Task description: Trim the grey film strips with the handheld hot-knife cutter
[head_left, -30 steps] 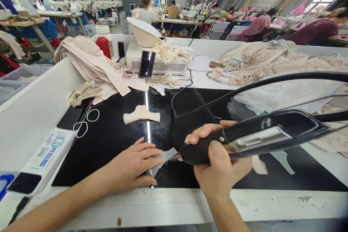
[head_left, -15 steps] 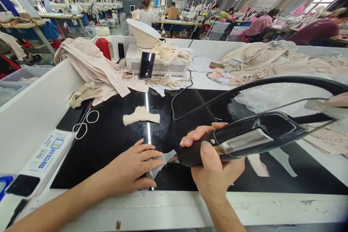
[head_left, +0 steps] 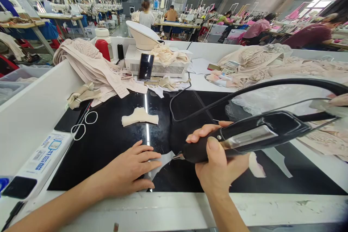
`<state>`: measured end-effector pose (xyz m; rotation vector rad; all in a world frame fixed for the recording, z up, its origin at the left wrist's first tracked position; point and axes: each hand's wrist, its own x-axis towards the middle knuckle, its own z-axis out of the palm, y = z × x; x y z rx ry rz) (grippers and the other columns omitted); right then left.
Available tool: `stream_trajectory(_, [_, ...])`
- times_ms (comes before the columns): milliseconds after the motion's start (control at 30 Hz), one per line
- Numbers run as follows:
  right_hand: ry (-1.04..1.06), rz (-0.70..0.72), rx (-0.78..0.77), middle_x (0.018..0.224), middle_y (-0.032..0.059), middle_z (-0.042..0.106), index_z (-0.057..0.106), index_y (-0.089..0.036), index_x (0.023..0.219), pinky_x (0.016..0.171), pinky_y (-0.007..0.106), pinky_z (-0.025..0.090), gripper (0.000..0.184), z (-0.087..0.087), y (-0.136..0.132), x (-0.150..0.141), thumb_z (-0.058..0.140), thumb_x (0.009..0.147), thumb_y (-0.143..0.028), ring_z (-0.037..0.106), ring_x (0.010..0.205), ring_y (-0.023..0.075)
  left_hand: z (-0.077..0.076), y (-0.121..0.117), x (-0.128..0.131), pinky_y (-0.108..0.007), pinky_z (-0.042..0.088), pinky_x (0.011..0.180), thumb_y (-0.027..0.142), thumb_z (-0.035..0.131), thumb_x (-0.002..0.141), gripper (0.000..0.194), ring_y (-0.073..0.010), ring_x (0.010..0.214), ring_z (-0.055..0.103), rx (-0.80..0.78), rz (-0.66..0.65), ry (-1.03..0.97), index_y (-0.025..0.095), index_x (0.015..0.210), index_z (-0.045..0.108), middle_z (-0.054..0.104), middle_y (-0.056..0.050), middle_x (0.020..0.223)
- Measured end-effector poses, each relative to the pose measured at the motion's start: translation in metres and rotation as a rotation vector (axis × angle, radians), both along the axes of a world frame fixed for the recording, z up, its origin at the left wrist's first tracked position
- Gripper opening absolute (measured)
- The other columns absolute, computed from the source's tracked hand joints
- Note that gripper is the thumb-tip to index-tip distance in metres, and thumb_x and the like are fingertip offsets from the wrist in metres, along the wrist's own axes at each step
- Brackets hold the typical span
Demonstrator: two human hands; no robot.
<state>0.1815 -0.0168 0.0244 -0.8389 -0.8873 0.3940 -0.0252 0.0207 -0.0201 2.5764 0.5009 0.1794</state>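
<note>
My left hand (head_left: 132,168) lies flat with fingers spread, pressing a small translucent white piece of fabric (head_left: 166,159) onto the black board (head_left: 95,159). Part of that piece is hidden beneath the fingers. In my right hand (head_left: 217,168) is a black corded hand tool (head_left: 252,136) with a silver plate on its side, fingers and thumb wrapped round its front end. Its thin metal tip (head_left: 178,156) points left, at the right edge of the fabric piece. Beyond the hands, a cream padded piece (head_left: 140,116) rests on the board.
White scissors (head_left: 78,130) and a long white box (head_left: 43,156) lie to the left. Toward the back stand a phone (head_left: 146,67), a white machine (head_left: 165,69) and a red bottle (head_left: 102,50). Lace fabric (head_left: 252,58) is heaped at right. A black cable (head_left: 206,107) loops over the board.
My right hand has drawn the tool a little to the right, so its tip sits farther from my left fingers. My left hand stays on the fabric piece. The view shifted slightly.
</note>
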Motion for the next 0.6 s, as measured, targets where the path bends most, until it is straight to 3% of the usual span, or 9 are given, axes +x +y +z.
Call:
stream_trajectory(100, [-0.002, 0.014, -0.013, 0.080, -0.0046, 0.066, 0.060, -0.025, 0.108, 0.059, 0.032, 0.056, 0.029, 0.000, -0.001, 0.001, 0.074, 0.083, -0.023, 0.063, 0.060, 0.0134, -0.004, 0.001, -0.001, -0.059, 0.027, 0.122, 0.032, 0.067, 0.094, 0.048, -0.0285, 0.139, 0.047, -0.002, 0.027, -0.069, 0.025, 0.140, 0.054, 0.055, -0.006, 0.148])
stream_trajectory(200, [-0.018, 0.024, -0.003, 0.080, -0.0045, 0.066, 0.060, -0.025, 0.109, 0.060, 0.033, 0.055, 0.030, -0.001, -0.002, 0.002, 0.075, 0.083, -0.024, 0.063, 0.061, 0.0140, -0.012, 0.001, 0.000, -0.051, 0.037, 0.119, 0.026, 0.058, 0.099, 0.037, -0.0251, 0.137, 0.049, 0.013, 0.167, -0.178, 0.023, 0.136, 0.057, 0.055, -0.009, 0.147])
stream_trajectory(300, [-0.068, 0.003, -0.017, 0.082, -0.0047, 0.066, 0.058, -0.027, 0.113, 0.062, 0.034, 0.055, 0.035, 0.000, -0.003, 0.003, 0.076, 0.083, -0.025, 0.064, 0.063, 0.0147, -0.018, 0.002, 0.003, -0.049, 0.044, 0.114, 0.024, 0.059, 0.098, 0.031, -0.0274, 0.136, 0.049, 0.058, 0.320, -0.217, 0.021, 0.129, 0.060, 0.056, -0.010, 0.144])
stream_trajectory(400, [-0.173, -0.019, -0.060, 0.091, -0.0015, 0.067, 0.056, -0.028, 0.121, 0.069, 0.036, 0.053, 0.040, 0.002, -0.006, 0.007, 0.075, 0.085, -0.032, 0.065, 0.073, 0.0169, -0.020, 0.002, 0.005, -0.051, 0.045, 0.113, 0.019, 0.062, 0.094, 0.023, -0.0287, 0.133, 0.051, 0.062, 0.358, -0.196, 0.020, 0.117, 0.064, 0.059, -0.010, 0.139])
stream_trajectory(500, [-0.404, -0.156, -0.199, 0.105, 0.0048, 0.065, 0.059, -0.025, 0.117, 0.077, 0.039, 0.049, 0.031, 0.003, -0.011, 0.017, 0.063, 0.093, -0.044, 0.063, 0.088, 0.0213, -0.017, 0.002, 0.007, -0.048, 0.045, 0.112, 0.013, 0.062, 0.091, 0.013, -0.0276, 0.131, 0.052, 0.004, 0.375, -0.203, 0.020, 0.102, 0.064, 0.062, -0.009, 0.135])
stream_trajectory(600, [-0.672, -0.394, -0.345, 0.092, 0.0040, 0.056, 0.063, -0.024, 0.093, 0.076, 0.039, 0.042, 0.027, 0.002, -0.016, 0.029, 0.055, 0.095, -0.050, 0.054, 0.086, 0.0231, -0.015, 0.002, 0.009, -0.044, 0.047, 0.109, 0.009, 0.061, 0.090, 0.012, -0.0254, 0.129, 0.055, -0.071, 0.401, -0.251, 0.021, 0.091, 0.063, 0.065, -0.007, 0.130])
